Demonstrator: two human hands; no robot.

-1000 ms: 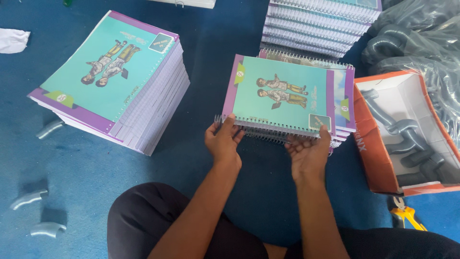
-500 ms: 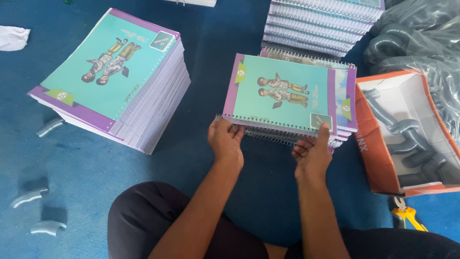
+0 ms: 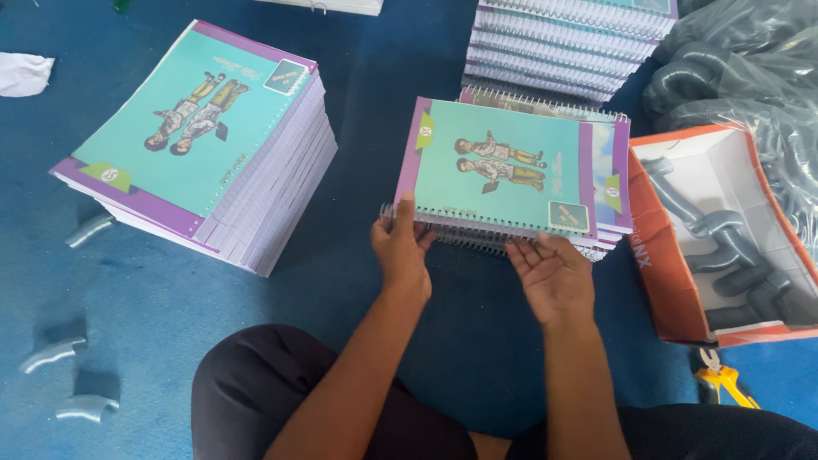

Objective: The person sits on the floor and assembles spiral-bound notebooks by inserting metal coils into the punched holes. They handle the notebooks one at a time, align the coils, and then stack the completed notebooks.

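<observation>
Left hand (image 3: 400, 251): thumb up on the near edge of the top notebook (image 3: 503, 166), fingers curled under its wire spine, gripping it
Right hand (image 3: 554, 273): palm up, fingers spread open under the same near edge, touching it
Top notebook: teal and purple cover, lying on a small pile on the blue floor (image 3: 170, 298), right in front of the knees
Big pile of covers (image 3: 200, 140): on the floor to the left, well apart
Orange box (image 3: 665, 255): just right of the small pile, grey pipe bends inside
</observation>
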